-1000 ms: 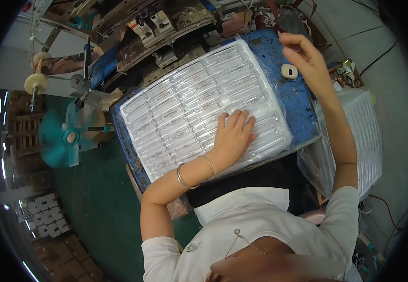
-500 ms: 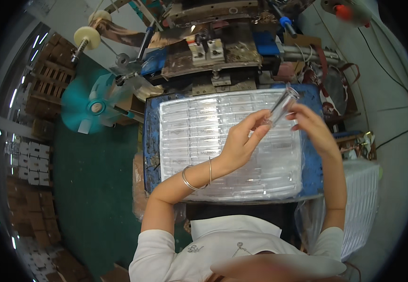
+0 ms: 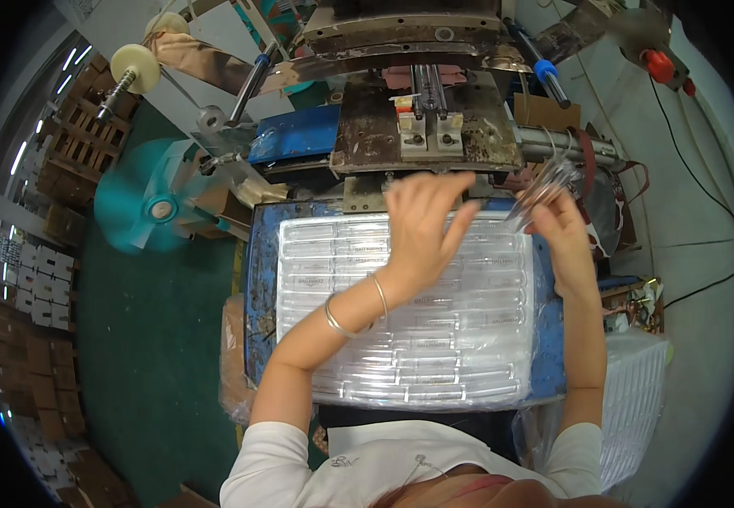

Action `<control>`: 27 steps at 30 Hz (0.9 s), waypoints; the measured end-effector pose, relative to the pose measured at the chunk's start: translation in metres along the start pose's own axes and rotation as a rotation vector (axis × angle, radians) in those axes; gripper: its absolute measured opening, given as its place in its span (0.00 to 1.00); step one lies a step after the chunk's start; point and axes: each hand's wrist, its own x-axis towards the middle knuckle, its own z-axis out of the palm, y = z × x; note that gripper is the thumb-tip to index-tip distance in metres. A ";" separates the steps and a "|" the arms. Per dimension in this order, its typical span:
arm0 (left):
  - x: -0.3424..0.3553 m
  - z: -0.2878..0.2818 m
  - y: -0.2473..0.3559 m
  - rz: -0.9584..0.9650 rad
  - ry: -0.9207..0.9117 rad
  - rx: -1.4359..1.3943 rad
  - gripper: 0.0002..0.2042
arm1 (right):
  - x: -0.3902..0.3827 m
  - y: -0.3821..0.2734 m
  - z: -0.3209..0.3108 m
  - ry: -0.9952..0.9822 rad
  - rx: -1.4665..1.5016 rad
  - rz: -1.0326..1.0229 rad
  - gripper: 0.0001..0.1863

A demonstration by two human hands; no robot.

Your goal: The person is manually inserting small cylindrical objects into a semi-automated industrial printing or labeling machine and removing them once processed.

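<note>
My right hand (image 3: pixel 560 227) is closed around a shiny clear plastic tube (image 3: pixel 543 193), blurred, beyond the far right corner of the tray. Whether it is one tube or more, I cannot tell. My left hand (image 3: pixel 422 222), with bracelets on the wrist, hovers over the far part of the tray; its fingers are spread and hold nothing. Beneath it lies a tray of clear tubes (image 3: pixel 333 288) in rows, some with dark print. Past my left fingertips, a pale metal fixture (image 3: pixel 431 135) sits on the machine's plate, with a long clear or shiny piece (image 3: pixel 428 89) extending behind it.
A blue worktable (image 3: pixel 263 254) carries the tray, below a stamping machine (image 3: pixel 401 25) with a band of brown foil (image 3: pixel 206 63). A teal fan (image 3: pixel 160 208) spins at the left. Stacked cartons (image 3: pixel 41 364) line the far left, and more packed tubes (image 3: pixel 633 398) stand at the right.
My left hand has let go of the clear tube and moved left toward the fixture. My right hand now grips clear tubing. The view has shifted, and a long shiny piece now shows behind the fixture.
</note>
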 end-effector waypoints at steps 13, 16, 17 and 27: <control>0.069 0.004 -0.034 0.281 0.318 0.579 0.12 | 0.119 -0.004 0.021 0.224 -0.177 -0.024 0.23; 0.052 0.000 -0.036 0.224 0.370 0.553 0.13 | 0.144 -0.009 0.036 0.161 -0.318 -0.138 0.21; 0.054 0.000 -0.043 0.186 0.302 0.496 0.13 | 0.145 -0.009 0.038 0.150 -0.327 -0.132 0.21; 0.082 0.019 -0.056 0.322 0.177 0.688 0.11 | 0.146 0.006 0.025 0.260 -0.316 -0.076 0.18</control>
